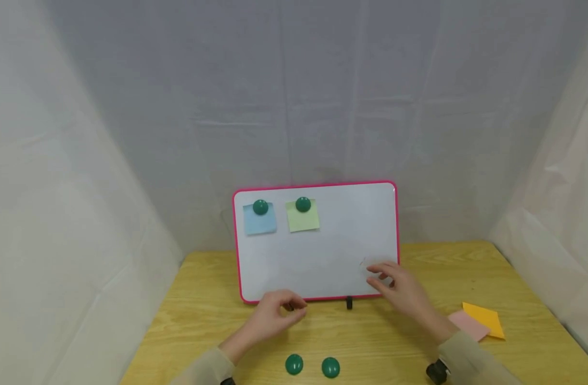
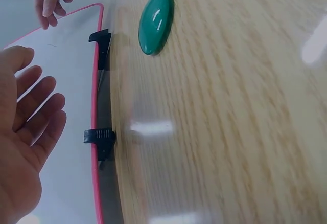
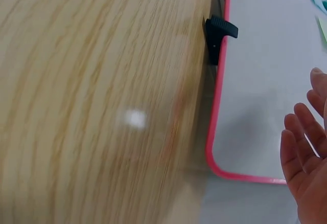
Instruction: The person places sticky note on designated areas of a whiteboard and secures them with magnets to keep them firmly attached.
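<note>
A whiteboard [image 1: 342,240] with a pink frame stands on the table, held at its lower edge by black clips [image 2: 100,136]. Two sticky notes hang near its top left, a blue note [image 1: 260,224] and a green note [image 1: 303,221], each beneath a round green magnet [image 1: 303,203]. By the lower left edge of the board is my left hand [image 1: 277,315], its fingers loosely bent around nothing. My right hand [image 1: 402,291] hovers before the lower right corner, fingers relaxed and thumb apart, holding nothing.
Two more green magnets, a left one [image 1: 294,364] and a right one [image 1: 330,367], lie on the wooden table [image 1: 371,342] toward the front. At the right, a pink note [image 1: 469,325] overlaps an orange note [image 1: 488,320]. Pale sheeting [image 1: 323,107] encloses the back and sides.
</note>
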The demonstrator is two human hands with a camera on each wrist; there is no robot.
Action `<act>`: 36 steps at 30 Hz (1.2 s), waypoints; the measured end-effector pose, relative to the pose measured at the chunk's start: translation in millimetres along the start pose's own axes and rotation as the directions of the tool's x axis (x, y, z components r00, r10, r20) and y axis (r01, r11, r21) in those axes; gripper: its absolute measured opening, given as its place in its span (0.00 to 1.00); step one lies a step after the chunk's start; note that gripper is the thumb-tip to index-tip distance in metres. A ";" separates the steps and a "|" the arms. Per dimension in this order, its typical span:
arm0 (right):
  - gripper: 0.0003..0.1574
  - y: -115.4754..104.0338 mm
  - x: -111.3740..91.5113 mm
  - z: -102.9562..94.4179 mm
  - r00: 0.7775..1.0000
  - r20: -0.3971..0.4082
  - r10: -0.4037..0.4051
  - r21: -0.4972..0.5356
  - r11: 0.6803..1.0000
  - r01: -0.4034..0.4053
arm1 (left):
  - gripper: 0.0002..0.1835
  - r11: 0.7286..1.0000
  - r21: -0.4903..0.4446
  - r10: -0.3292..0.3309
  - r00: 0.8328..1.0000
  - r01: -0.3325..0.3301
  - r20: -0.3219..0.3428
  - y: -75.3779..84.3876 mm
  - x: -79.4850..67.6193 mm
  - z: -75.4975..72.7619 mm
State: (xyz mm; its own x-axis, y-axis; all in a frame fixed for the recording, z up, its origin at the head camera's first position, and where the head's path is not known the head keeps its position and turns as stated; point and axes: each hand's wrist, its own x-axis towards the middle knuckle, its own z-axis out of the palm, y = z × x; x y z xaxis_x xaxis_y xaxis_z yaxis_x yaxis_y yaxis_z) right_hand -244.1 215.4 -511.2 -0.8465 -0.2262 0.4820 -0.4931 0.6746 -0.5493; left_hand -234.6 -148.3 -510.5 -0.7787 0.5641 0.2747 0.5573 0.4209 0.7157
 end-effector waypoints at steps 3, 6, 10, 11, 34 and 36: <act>0.18 4.7 -4.5 -5.1 1.000 0.004 0.026 -0.001 1.000 -0.026 | 0.10 1.000 0.023 -0.010 0.999 0.010 0.035 1.2 -3.7 -0.2; 0.17 7.7 -9.3 -11.1 0.999 0.013 0.047 0.007 0.999 -0.047 | 0.11 0.999 0.053 -0.007 0.998 0.003 0.064 1.9 -7.3 -0.6; 0.17 14.5 -15.2 -18.8 0.997 0.034 0.074 0.020 0.997 -0.075 | 0.09 0.996 0.084 0.029 0.996 -0.037 0.089 0.3 -10.4 -1.0; 0.16 16.7 -16.9 -20.8 0.995 0.044 0.089 0.021 0.996 -0.090 | 0.09 0.995 0.091 0.041 0.995 -0.049 0.096 -0.2 -11.1 -1.1; 0.20 58.7 -58.9 -82.2 0.959 0.177 0.222 0.006 0.974 -0.227 | 0.09 0.932 0.272 0.174 0.954 -0.239 0.243 -1.9 -34.9 -6.6; 0.18 63.3 -61.1 -87.1 0.961 0.181 0.207 -0.001 0.978 -0.210 | 0.09 0.931 0.271 0.173 0.951 -0.243 0.258 -1.7 -35.2 -7.1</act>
State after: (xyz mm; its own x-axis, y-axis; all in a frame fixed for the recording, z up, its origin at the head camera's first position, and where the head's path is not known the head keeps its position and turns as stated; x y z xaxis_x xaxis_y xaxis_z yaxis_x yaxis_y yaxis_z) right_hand -206.0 333.2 -516.0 -0.9522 -0.2055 0.2261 -0.3042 0.7079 -0.6374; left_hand -210.2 -173.9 -516.7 -0.5695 0.7921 0.2197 0.7866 0.4475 0.4255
